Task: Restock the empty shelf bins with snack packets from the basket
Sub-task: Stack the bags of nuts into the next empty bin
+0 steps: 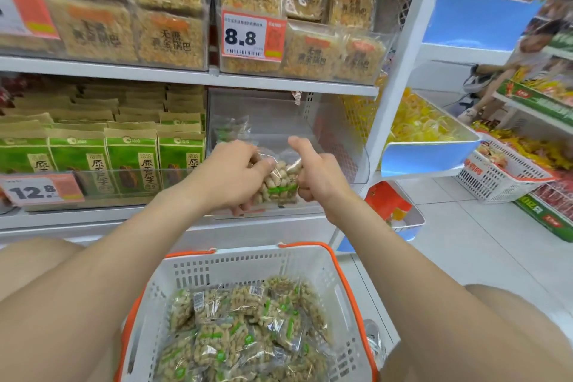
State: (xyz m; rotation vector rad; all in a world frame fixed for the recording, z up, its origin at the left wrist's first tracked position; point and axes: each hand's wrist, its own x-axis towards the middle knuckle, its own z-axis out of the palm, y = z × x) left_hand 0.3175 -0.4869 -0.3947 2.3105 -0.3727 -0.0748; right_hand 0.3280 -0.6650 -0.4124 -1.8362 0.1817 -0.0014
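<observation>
Both my arms reach forward from the lower corners and meet in front of the middle shelf. My left hand [229,177] comes in from the left with the wrist nearly straight. Its fingers are curled round the left side of a snack packet [280,184], and its thumb lies across the front. My right hand [316,177] grips the packet's right edge with its fingers folded in, the thumb sticking up and leaning toward the shelf. So both hands are clamped on the one packet, close together with only its width between them.

The packet is clear, crinkled plastic, filled with pale, lumpy pieces, and has a green band across its lower part. I hold it roughly upright at the open front of the clear bin [356,161], to the right of the row of green bags [133,161]. I cannot tell whether it has passed the bin's front wall. Deeper inside the bin another clear packet [232,130] with green print lies near the back.

Below my arms sits the white basket [235,267] with orange handles, its bottom covered by a loose heap of the same packets [248,329], overlapping and tilted every way.
</observation>
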